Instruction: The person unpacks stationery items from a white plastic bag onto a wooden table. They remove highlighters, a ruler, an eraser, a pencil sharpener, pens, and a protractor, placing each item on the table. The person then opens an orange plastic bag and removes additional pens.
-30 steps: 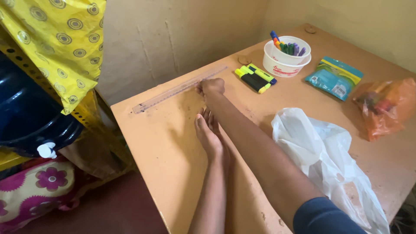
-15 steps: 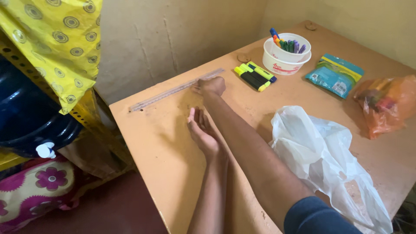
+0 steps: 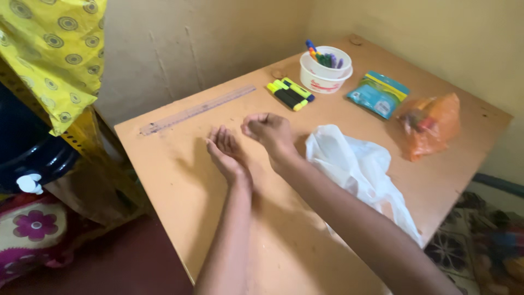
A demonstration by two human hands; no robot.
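Observation:
My left hand point(image 3: 222, 149) is held palm-up over the orange-brown table point(image 3: 180, 186), fingers loosely apart and empty. My right hand point(image 3: 269, 130) hovers just to its right with the fingers curled in; nothing shows in it. A long clear ruler point(image 3: 196, 109) lies flat along the table's far edge, apart from both hands.
Black and yellow highlighters point(image 3: 290, 94) lie beside a white tub of coloured markers point(image 3: 325, 68). A teal packet point(image 3: 378, 94), an orange plastic bag point(image 3: 430, 124) and a white plastic bag point(image 3: 357, 169) sit to the right. Yellow patterned cloth point(image 3: 52, 54) hangs left over a dark container point(image 3: 24, 147).
My right hand has let go of the ruler and pulled back toward me, beside the left hand. The left hand has turned palm-up. The view has shifted right.

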